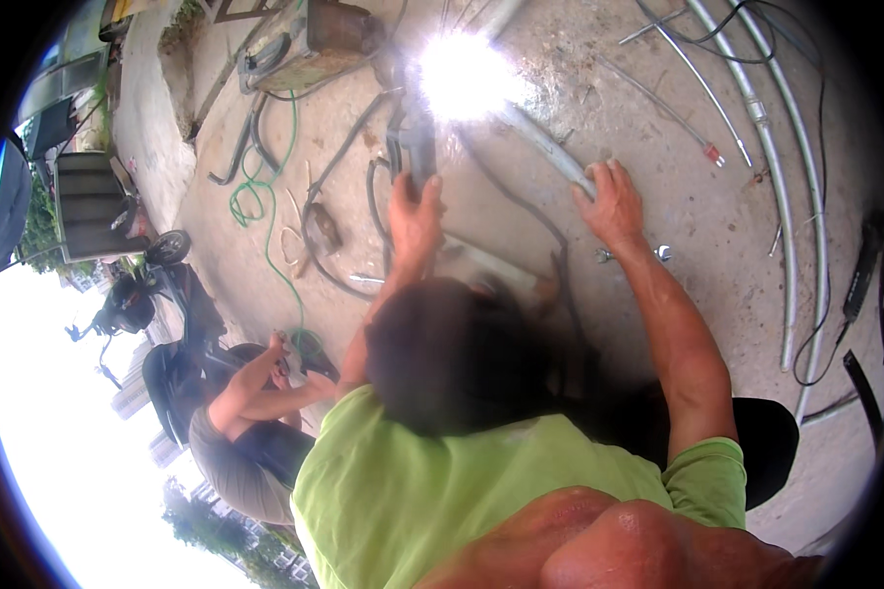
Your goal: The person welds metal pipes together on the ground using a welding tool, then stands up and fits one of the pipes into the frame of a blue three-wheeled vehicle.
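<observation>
My right hand (614, 201) is closed around the near end of a grey metal pipe (548, 144), which slants up and left toward a blinding white welding glare (467, 77). The glare hides the pipe's far end and whatever meets it there. My left hand (417, 211) closes at the near end of a dark, long piece (418, 147) whose kind I cannot make out. That piece runs up to the left side of the glare. A dark blurred shape (452, 358) covers the ground between my forearms. Below my right hand lies a small wrench (663, 252).
A worn boxy machine (329, 44) stands at the back left, near a tangled green cord (250, 201) and black cables (314, 187). Long pipes (781, 196) and thin rods (707, 88) lie at the right. A co-worker in grey (231, 461) crouches at left, near a motorbike (133, 299).
</observation>
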The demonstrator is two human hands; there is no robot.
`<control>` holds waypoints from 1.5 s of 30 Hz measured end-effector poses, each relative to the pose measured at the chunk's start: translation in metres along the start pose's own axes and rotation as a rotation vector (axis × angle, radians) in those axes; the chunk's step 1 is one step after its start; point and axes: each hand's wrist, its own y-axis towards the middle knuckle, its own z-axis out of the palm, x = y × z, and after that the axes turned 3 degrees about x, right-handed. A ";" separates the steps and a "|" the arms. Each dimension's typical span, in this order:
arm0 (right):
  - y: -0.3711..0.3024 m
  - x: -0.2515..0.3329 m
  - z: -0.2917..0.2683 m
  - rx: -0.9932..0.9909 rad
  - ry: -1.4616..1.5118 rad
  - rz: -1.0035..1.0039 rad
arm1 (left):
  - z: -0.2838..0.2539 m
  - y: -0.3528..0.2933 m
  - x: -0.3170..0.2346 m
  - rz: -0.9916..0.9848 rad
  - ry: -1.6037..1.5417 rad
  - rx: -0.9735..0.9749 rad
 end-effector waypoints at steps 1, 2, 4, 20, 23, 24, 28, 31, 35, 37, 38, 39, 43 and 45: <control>0.000 0.001 0.000 -0.016 -0.012 -0.008 | 0.000 0.000 0.000 0.000 -0.009 0.005; 0.001 0.001 -0.001 0.001 -0.010 0.002 | 0.001 -0.001 0.000 -0.009 -0.029 -0.003; 0.002 0.004 -0.003 0.036 -0.007 0.019 | 0.002 -0.003 -0.001 -0.028 -0.070 -0.019; 0.001 0.002 -0.001 0.015 -0.014 0.002 | -0.002 0.005 0.010 0.001 -0.038 0.001; 0.000 0.001 -0.001 -0.002 -0.035 -0.005 | -0.002 0.003 0.003 -0.015 -0.023 0.021; 0.001 0.001 -0.001 0.010 -0.028 0.000 | -0.002 0.004 0.004 -0.012 -0.028 0.023; 0.001 0.002 -0.002 0.040 -0.010 0.012 | -0.003 0.004 0.005 -0.016 -0.023 0.021; 0.002 0.002 -0.001 0.035 -0.007 0.021 | -0.001 0.006 0.010 0.017 -0.071 0.005; 0.002 0.004 -0.003 0.033 -0.014 0.021 | -0.002 0.006 0.007 -0.012 -0.027 0.014; 0.002 0.003 -0.002 0.010 -0.006 0.024 | 0.000 0.005 0.006 -0.006 -0.051 0.003; 0.002 0.004 -0.002 -0.001 -0.001 0.026 | 0.001 0.005 0.006 -0.003 -0.062 -0.002; 0.002 0.004 -0.002 -0.007 -0.006 0.022 | 0.000 0.006 0.007 -0.004 -0.055 -0.002; 0.002 0.005 -0.003 -0.015 0.007 0.005 | -0.002 0.007 0.007 -0.010 -0.051 0.005; 0.002 0.005 -0.004 -0.018 0.014 0.004 | 0.000 0.007 0.005 -0.013 -0.048 0.010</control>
